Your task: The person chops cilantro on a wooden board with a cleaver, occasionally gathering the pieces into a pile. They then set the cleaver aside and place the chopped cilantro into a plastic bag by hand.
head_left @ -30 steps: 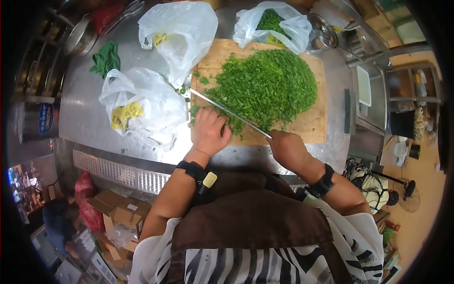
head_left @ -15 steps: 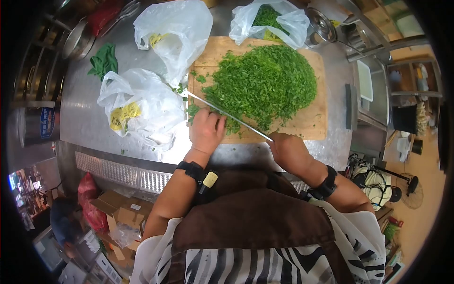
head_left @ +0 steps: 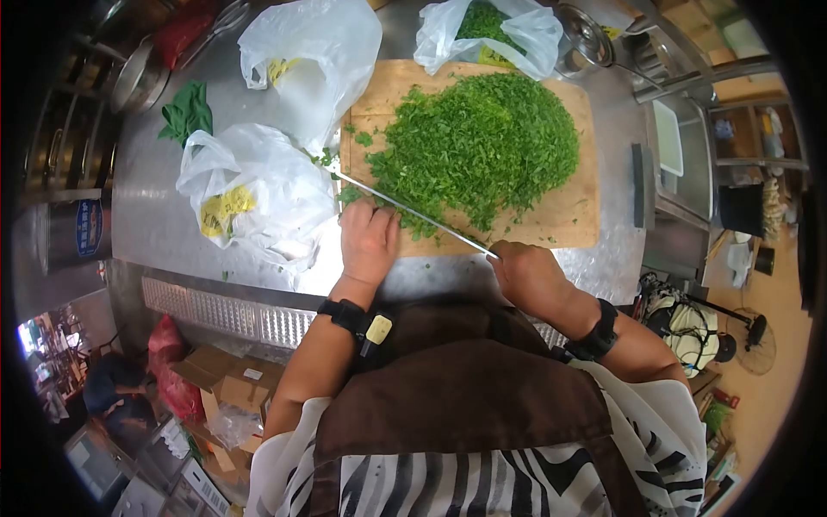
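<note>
Since the earlier frame, the left hand has been drawn a little leftward across the cutting board, and the knife has been brought slightly nearer the board's front edge. The right hand is closed firmly around the handle, which is hidden in the fist. The left hand is set well apart from it, with fingers curled down at the front left corner of the board, beside the blade; whether any leaves are pinched under them cannot be told.

The blade is seen almost edge-on, slanted across the front left of the board. Behind it, chopped greens are heaped on the wood, with loose bits scattered around. The board is laid on a metal bench; two white plastic bags, an upper bag and a lower bag, are set to its left, and a bag of greens is placed at its far edge.

The greens would probably be found light, soft, easily bruised and apt to cling when damp; loose ones are best gathered by cupped fingers. The knife is judged stiff and sharp, to be held by its handle only, with fingertips kept tucked behind the blade.
</note>
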The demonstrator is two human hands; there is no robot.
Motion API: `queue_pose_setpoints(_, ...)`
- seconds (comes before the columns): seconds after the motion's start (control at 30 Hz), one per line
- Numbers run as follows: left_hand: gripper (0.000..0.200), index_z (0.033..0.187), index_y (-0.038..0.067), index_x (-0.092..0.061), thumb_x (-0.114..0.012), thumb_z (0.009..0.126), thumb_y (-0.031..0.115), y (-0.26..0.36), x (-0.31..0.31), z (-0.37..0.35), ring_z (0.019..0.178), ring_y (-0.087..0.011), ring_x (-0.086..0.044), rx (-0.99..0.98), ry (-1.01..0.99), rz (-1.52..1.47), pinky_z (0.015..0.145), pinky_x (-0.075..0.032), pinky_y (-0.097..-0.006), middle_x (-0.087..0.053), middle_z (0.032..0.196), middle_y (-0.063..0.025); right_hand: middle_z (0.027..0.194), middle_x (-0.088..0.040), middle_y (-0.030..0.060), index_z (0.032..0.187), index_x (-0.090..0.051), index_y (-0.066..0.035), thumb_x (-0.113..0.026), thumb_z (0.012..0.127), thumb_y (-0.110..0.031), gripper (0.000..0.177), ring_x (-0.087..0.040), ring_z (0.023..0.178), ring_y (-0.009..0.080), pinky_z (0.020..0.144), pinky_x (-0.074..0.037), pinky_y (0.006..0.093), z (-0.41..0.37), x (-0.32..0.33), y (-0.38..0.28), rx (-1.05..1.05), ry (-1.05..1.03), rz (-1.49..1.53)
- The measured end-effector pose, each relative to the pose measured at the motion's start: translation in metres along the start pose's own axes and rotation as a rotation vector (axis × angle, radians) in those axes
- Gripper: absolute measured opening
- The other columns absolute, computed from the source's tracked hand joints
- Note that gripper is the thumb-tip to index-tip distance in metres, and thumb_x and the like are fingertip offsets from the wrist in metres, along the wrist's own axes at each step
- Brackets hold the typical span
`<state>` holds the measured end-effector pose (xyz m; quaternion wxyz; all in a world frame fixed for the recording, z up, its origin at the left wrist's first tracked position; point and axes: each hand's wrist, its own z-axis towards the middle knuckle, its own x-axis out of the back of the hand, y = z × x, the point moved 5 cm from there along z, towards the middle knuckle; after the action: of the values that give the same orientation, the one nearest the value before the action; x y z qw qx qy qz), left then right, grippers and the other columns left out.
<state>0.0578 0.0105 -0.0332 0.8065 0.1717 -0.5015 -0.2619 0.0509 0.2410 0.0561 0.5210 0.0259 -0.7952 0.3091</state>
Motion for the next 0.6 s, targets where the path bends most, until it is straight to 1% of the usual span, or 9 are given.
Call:
queue_pose_setpoints(0.07, 0.016, 0.086, 0.005, -0.064, -0.074, 0.074, 0.007, -0.001, -0.001, -0.002, 0.094, -0.0342, -0.055, 0.031, -0.003, -0.013, 0.082, -0.044, -0.0446, -0.056, 0.093, -0.0129, 0.076, -0.064, 0.0245, 0.088, -0.060, 0.001, -0.058, 0.092, -0.015, 0.017, -0.063, 0.072, 0.0434, 0.066, -0.051, 0.0500, 0.001, -0.009, 0.009, -0.049, -0.086, -0.042)
queue_pose_setpoints(0.17, 0.018, 0.088, 0.005, -0.063, -0.073, 0.073, 0.005, -0.005, 0.001, -0.003, 0.093, -0.0347, -0.055, 0.066, -0.004, -0.058, 0.081, -0.045, -0.0446, -0.056, 0.094, -0.0138, 0.078, -0.064, 0.0243, 0.089, -0.060, 0.001, -0.058, 0.092, -0.016, 0.018, -0.063, 0.074, 0.0437, 0.067, -0.051, 0.0502, 0.000, -0.001, 0.003, -0.053, -0.071, -0.028)
queue_pose_setpoints(0.23, 0.017, 0.087, 0.005, -0.063, -0.073, 0.073, 0.005, -0.004, 0.001, -0.003, 0.094, -0.0349, -0.055, 0.009, -0.038, -0.018, 0.081, -0.046, -0.0444, -0.056, 0.094, -0.0145, 0.078, -0.065, 0.0243, 0.088, -0.060, 0.001, -0.058, 0.093, -0.017, 0.019, -0.063, 0.074, 0.0439, 0.068, -0.051, 0.0504, 0.000, -0.006, 0.006, -0.060, -0.076, -0.025)
queue_pose_setpoints(0.3, 0.017, 0.087, 0.005, -0.063, -0.073, 0.073, 0.005, -0.001, 0.002, -0.003, 0.094, -0.0349, -0.055, 0.003, -0.042, -0.030, 0.081, -0.046, -0.0445, -0.056, 0.094, -0.0143, 0.078, -0.065, 0.0243, 0.088, -0.060, 0.001, -0.058, 0.093, -0.017, 0.019, -0.063, 0.074, 0.0441, 0.068, -0.050, 0.0505, 0.001, -0.006, 0.007, -0.070, -0.074, -0.026)
queue_pose_setpoints(0.37, 0.018, 0.087, 0.005, -0.063, -0.074, 0.073, 0.006, 0.004, 0.008, 0.004, 0.094, -0.0350, -0.055, -0.003, -0.038, -0.036, 0.081, -0.046, -0.0445, -0.055, 0.093, -0.0142, 0.075, -0.066, 0.0240, 0.088, -0.059, 0.002, -0.057, 0.089, -0.013, 0.015, -0.066, 0.068, 0.0416, 0.064, -0.054, 0.0491, 0.004, -0.001, 0.002, -0.016, -0.068, -0.091)
queue_pose_setpoints(0.4, 0.018, 0.087, 0.005, -0.064, -0.074, 0.072, 0.007, 0.008, 0.013, 0.006, 0.094, -0.0349, -0.055, -0.027, -0.029, -0.074, 0.081, -0.045, -0.0445, -0.055, 0.092, -0.0140, 0.075, -0.066, 0.0240, 0.088, -0.059, 0.002, -0.057, 0.089, -0.013, 0.015, -0.066, 0.068, 0.0416, 0.064, -0.054, 0.0491, 0.004, -0.001, 0.000, -0.012, -0.070, -0.089)
queue_pose_setpoints(0.47, 0.019, 0.087, 0.004, -0.065, -0.075, 0.072, 0.008, 0.011, 0.019, 0.005, 0.093, -0.0348, -0.054, -0.043, -0.024, -0.112, 0.082, -0.045, -0.0445, -0.055, 0.092, -0.0137, 0.075, -0.066, 0.0239, 0.087, -0.059, 0.002, -0.057, 0.090, -0.014, 0.016, -0.066, 0.069, 0.0417, 0.064, -0.054, 0.0495, 0.001, 0.002, -0.004, 0.008, 0.023, -0.027)
queue_pose_setpoints(0.57, 0.018, 0.086, 0.005, -0.066, -0.076, 0.072, 0.010, 0.010, 0.016, 0.007, 0.093, -0.0341, -0.054, -0.067, -0.024, -0.120, 0.083, -0.044, -0.0452, -0.055, 0.090, -0.0124, 0.075, -0.066, 0.0239, 0.087, -0.058, 0.002, -0.057, 0.092, -0.015, 0.017, -0.066, 0.069, 0.0422, 0.065, -0.053, 0.0497, 0.007, -0.007, 0.008, -0.054, -0.053, -0.101)
queue_pose_setpoints(0.6, 0.017, 0.084, 0.006, -0.066, -0.076, 0.072, 0.010, 0.004, 0.011, 0.005, 0.093, -0.0339, -0.054, -0.068, -0.011, -0.078, 0.083, -0.044, -0.0457, -0.055, 0.090, -0.0118, 0.075, -0.066, 0.0239, 0.087, -0.058, 0.002, -0.057, 0.092, -0.015, 0.017, -0.066, 0.069, 0.0422, 0.065, -0.053, 0.0497, 0.009, -0.004, 0.006, -0.046, -0.049, -0.105)
